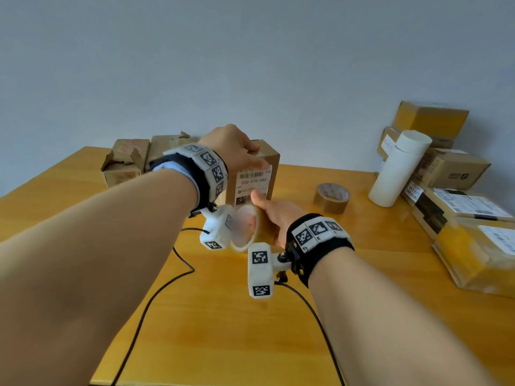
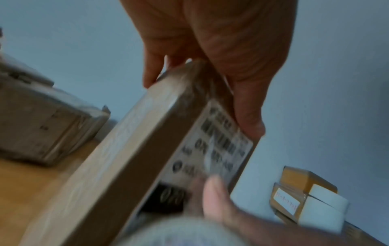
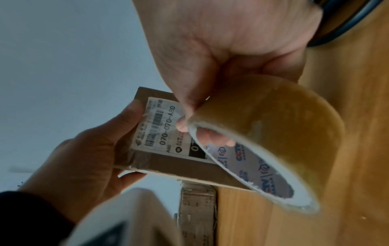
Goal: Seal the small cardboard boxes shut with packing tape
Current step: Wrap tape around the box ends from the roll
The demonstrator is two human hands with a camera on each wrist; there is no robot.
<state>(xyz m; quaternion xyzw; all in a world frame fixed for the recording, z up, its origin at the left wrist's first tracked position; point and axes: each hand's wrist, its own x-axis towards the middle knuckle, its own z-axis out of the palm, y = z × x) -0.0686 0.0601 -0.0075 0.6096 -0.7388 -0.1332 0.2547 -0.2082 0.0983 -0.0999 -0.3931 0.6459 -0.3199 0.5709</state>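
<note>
We are gripping the top of the box (image 1: pixel 257 174) with our left hand (image 1: pixel 232 151), steadying it upright on the table (image 1: pixel 362 274). Our right hand (image 1: pixel 274 215) is clutching the tape roll (image 1: pixel 246 228) just before the labelled face. Whether a strip is already stuck is blurred; next, probably, we need to pull tape across the seam.

box in hand (image 1: pixel 257 174): upright on table (image 1: pixel 250 316), centre, near the far edge
left hand (image 1: pixel 234 151): on top of that box
right hand (image 1: pixel 274 215) + tape roll (image 1: pixel 246 229): just in front of the box
second tape roll (image 1: pixel 332 198): right of the box
tube (image 1: pixel 398 168): right of second roll
box stack (image 1: pixel 451 174): far right
opened boxes (image 1: pixel 128 162): left of and behind the held box
</note>
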